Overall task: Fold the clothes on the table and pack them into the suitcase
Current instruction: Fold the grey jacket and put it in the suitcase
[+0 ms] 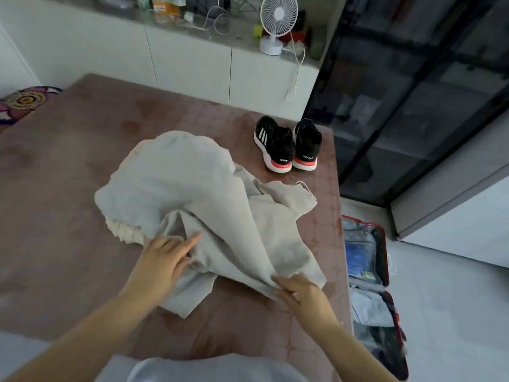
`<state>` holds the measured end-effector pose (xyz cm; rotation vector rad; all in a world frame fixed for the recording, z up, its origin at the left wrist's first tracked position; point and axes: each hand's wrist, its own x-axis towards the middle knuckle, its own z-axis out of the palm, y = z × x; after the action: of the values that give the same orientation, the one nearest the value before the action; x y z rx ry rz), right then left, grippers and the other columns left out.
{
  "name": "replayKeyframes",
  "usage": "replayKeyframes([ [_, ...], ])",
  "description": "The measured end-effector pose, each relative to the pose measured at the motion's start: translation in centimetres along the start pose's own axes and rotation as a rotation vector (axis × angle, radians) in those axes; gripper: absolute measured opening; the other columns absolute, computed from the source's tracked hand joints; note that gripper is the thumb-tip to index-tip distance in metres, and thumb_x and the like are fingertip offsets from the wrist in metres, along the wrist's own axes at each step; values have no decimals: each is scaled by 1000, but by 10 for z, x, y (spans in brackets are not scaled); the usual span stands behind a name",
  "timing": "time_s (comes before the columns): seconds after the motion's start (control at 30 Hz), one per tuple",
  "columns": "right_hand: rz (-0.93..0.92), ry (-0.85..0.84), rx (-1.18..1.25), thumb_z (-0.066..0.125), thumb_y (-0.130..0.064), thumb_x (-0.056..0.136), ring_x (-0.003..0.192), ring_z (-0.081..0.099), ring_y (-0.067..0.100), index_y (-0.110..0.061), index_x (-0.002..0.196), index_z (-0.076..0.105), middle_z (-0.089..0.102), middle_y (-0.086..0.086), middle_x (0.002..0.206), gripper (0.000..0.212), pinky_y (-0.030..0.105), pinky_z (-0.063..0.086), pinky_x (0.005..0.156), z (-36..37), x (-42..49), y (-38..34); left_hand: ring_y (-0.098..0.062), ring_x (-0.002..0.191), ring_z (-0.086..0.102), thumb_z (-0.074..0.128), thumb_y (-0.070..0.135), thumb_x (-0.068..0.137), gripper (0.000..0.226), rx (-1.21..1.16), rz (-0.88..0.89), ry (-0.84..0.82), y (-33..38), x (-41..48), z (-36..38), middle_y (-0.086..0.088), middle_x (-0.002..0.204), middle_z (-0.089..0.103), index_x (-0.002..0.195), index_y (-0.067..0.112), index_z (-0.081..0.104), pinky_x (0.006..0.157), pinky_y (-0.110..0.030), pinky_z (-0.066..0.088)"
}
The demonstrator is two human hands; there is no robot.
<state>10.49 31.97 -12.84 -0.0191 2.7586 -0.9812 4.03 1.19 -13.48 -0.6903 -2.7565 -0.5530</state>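
Note:
A crumpled light beige garment [209,194] lies in a heap on the brown-pink table [68,188], with a cream ribbed piece [121,230] showing under its left edge. My left hand [165,260] pinches a fold of the garment near its lower left, forefinger stretched out. My right hand [297,290] grips the garment's near right edge. The open red suitcase [382,260] lies on the floor to the right of the table, with packed items inside.
A pair of black sneakers [289,144] stands at the table's far right. Behind is a white cabinet with a small white fan [278,20] and clutter. A dark glass cabinet [413,92] stands at the right. A patterned cushion [24,102] sits far left.

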Motion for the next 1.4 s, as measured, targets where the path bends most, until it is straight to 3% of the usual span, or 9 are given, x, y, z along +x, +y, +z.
replayKeyframes([
  [0.1, -99, 99, -5, 43, -75, 75, 83, 58, 3, -27, 96, 70, 56, -20, 85, 59, 11, 44, 66, -10, 5, -15, -13, 86, 44, 17, 43, 100, 45, 45, -9, 54, 12, -32, 9, 5, 83, 65, 128, 23, 45, 78, -26, 31],
  [0.23, -114, 221, 80, 56, -52, 84, 98, 50, 0, -22, 116, 54, 49, -19, 111, 44, 18, 40, 79, -27, 46, -55, -12, 86, 43, 17, 45, 99, 48, 118, 2, 3, 10, -52, 8, 10, 83, 67, 123, 23, 51, 82, -28, 31],
  [0.33, -49, 51, 199, 63, -42, 84, 124, 41, 14, -20, 142, 27, 38, -5, 140, 72, 32, 37, 103, -24, 78, -88, -7, 81, 44, 24, 57, 94, 51, 49, -48, -23, 12, -50, -6, 17, 70, 61, 116, 26, 58, 86, -28, 32],
  [0.6, -481, 63, -67, 35, -31, 95, 85, 66, 23, -29, 136, 44, 70, 2, 101, 43, 31, 54, 72, 25, 56, -101, -28, 96, 53, 53, 37, 88, 39, -35, -442, 339, -16, 48, -85, -1, 99, 63, 121, 15, 55, 90, -41, 36],
  [0.7, -435, 118, -115, 40, -28, 90, 61, 62, 22, -41, 132, 37, 69, -1, 76, 44, 33, 53, 53, 28, 24, -59, -36, 115, 48, 60, 33, 87, 52, 50, -626, 210, -42, 76, -86, -13, 123, 57, 133, 13, 46, 98, -43, 32],
  [0.87, -78, 73, -21, 55, -9, 78, 90, 64, 18, -81, 111, -8, 59, -25, 87, 101, 22, 47, 74, 19, -14, 5, -29, 122, 47, 70, 47, 75, 81, -168, -826, -176, -74, 90, -61, -4, 133, 50, 138, 11, 34, 96, -35, 37],
  [1.1, -89, -56, 38, 45, -93, 47, 93, 55, -5, -47, 122, 36, 55, -26, 97, 88, 7, 41, 78, -27, 8, -41, -28, 97, 61, 71, 17, 80, 31, -376, -724, 79, -66, 88, -48, -10, 103, 68, 109, 7, 65, 75, -25, 37],
  [1.27, -276, 75, 53, 68, -35, 81, 99, 43, -14, -23, 119, 52, 47, -18, 112, 42, 11, 37, 94, -74, 72, -96, 1, 81, 56, 73, 19, 78, 30, -370, -444, 215, -29, 114, -89, 5, 95, 64, 106, 12, 68, 72, -4, 36],
  [1.4, -461, 46, 61, 73, -23, 79, 129, 37, 5, -20, 139, 38, 40, -5, 139, 70, 25, 30, 108, -94, 128, -150, 5, 82, 57, 76, 19, 75, 29, -412, -231, 19, 23, 124, -111, 9, 89, 64, 102, 15, 69, 72, -3, 37],
])
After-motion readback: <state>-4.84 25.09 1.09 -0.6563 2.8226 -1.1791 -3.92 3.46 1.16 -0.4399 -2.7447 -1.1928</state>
